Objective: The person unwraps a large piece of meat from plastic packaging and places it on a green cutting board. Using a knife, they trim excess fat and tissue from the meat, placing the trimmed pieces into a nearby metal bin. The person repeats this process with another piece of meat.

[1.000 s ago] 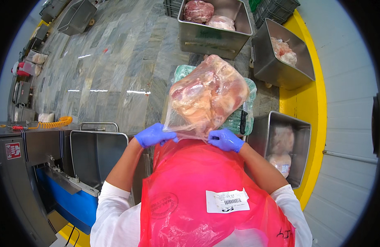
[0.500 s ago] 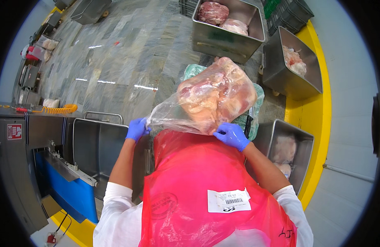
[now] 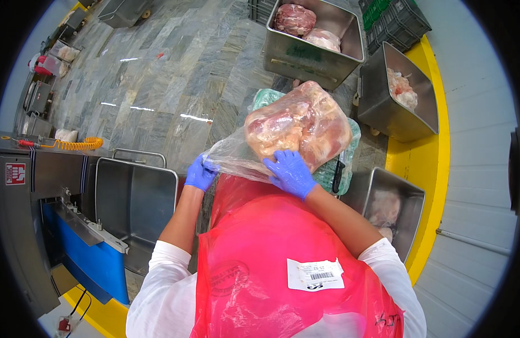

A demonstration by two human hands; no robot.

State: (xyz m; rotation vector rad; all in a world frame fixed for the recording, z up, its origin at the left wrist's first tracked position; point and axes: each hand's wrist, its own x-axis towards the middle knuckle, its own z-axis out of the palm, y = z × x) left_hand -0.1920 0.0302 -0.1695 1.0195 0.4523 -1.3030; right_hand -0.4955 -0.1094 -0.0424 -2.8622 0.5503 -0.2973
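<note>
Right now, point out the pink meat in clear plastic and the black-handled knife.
Pink meat in clear plastic [image 3: 300,124]: head view, middle of its top.
Black-handled knife [image 3: 338,174]: head view, its handle.

Grey stone-look tiles [image 3: 175,84] pave the workroom before us, streaked with white glints of light [image 3: 196,118], and reach to a yellow curb [image 3: 437,169] at the foot of a white panelled wall [image 3: 477,186]. Steel bins [image 3: 389,115] stand beside the curb, dark stacked crates [image 3: 398,25] near its far end. Across the floor from the curb sits a steel machine [image 3: 12,225] with a blue panel [image 3: 91,253] and orange coiled hose [image 3: 79,144].
</note>
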